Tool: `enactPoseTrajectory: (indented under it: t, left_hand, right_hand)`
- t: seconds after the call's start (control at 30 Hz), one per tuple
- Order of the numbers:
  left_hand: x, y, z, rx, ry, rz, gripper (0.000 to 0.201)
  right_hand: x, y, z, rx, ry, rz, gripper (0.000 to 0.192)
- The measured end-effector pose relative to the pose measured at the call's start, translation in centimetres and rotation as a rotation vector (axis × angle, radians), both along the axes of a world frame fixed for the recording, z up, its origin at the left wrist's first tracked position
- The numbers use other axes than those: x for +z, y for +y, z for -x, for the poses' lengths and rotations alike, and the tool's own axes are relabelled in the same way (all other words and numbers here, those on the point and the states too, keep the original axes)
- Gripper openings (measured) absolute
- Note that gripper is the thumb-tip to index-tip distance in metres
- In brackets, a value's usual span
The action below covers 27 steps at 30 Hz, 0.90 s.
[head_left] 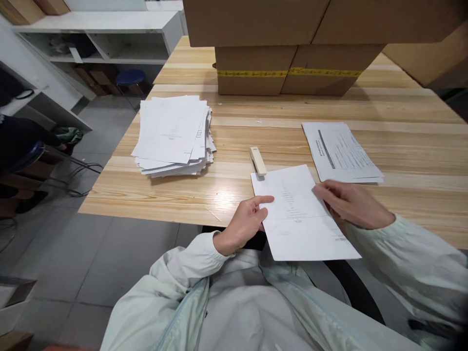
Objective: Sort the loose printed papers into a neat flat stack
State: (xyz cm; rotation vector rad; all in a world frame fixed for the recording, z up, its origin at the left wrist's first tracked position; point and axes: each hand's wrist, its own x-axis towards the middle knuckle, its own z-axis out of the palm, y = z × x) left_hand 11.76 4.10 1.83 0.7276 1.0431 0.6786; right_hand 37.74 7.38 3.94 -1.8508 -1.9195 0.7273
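Observation:
A white printed paper sheet [300,209], perhaps more than one, hangs partly over the table's near edge. My left hand [248,219] grips its left side, index finger and thumb on top and the other fingers underneath. On the opposite side, my right hand [351,202] pinches the right edge between thumb and fingers. The sheet's far left corner is at the mouth of a cream stapler [258,162]; whether it lies between the jaws I cannot tell. Beyond my right hand lies a smaller stack of printed papers [340,151].
A tall, uneven pile of papers [171,131] stands on the left of the wooden table [234,109]. Large cardboard boxes [252,68] with yellow tape rise at the back. White shelves [109,24] and a blue stool [130,77] are beyond; another person sits at far left.

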Motion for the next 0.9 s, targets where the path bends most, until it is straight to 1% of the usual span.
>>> enactPoseTrajectory:
  t: [0.07,0.1,0.17,0.23,0.3,0.4,0.47,0.53,0.63,0.73,0.83,0.9]
  left_hand:
    - [0.2,0.2,0.0,0.005,-0.002,0.016,0.045]
    - [0.3,0.3,0.0,0.006,0.002,0.021,0.045]
    - [0.6,0.4,0.0,0.008,0.014,0.02,0.045]
    - [0.7,0.4,-0.1,0.012,0.022,0.02,0.044]
    - [0.8,0.5,-0.1,0.014,0.026,0.025,0.045]
    - [0.9,0.5,-0.1,0.023,0.041,0.037,0.045]
    - [0.9,0.6,0.0,0.021,0.048,0.05,0.046]
    - [0.8,0.6,0.0,0.006,0.038,0.058,0.048]
    - [0.5,0.8,0.1,-0.015,0.016,0.049,0.05]
    - [0.4,0.9,0.2,-0.024,0.013,0.048,0.051]
    - [0.4,0.4,0.4,-0.022,-0.004,0.031,0.049]
    - [0.3,-0.5,0.4,-0.059,-0.009,-0.029,0.046]
  right_hand:
    - [1.8,1.6,-0.2,0.012,-0.264,-0.106,0.031]
    - [2.7,2.6,0.1,0.021,-0.321,-0.201,0.025]
    - [4.0,5.0,1.7,0.118,-0.306,-0.372,0.021]
    - [4.2,7.7,4.6,0.249,-0.217,-0.502,0.024]
    - [3.3,10.4,8.2,0.393,-0.153,-0.556,0.026]
    - [0.6,13.2,13.4,0.517,-0.14,-0.529,0.031]
    - [-1.4,13.9,15.6,0.549,-0.14,-0.484,0.032]
    - [-2.9,13.8,16.8,0.557,-0.158,-0.446,0.034]
    - [-4.0,13.1,17.4,0.549,-0.193,-0.452,0.038]
    - [-3.6,13.0,17.2,0.527,-0.159,-0.489,0.038]
    - [-1.8,12.7,15.7,0.477,-0.041,-0.584,0.038]
    - [0.2,11.5,13.0,0.385,0.03,-0.653,0.038]
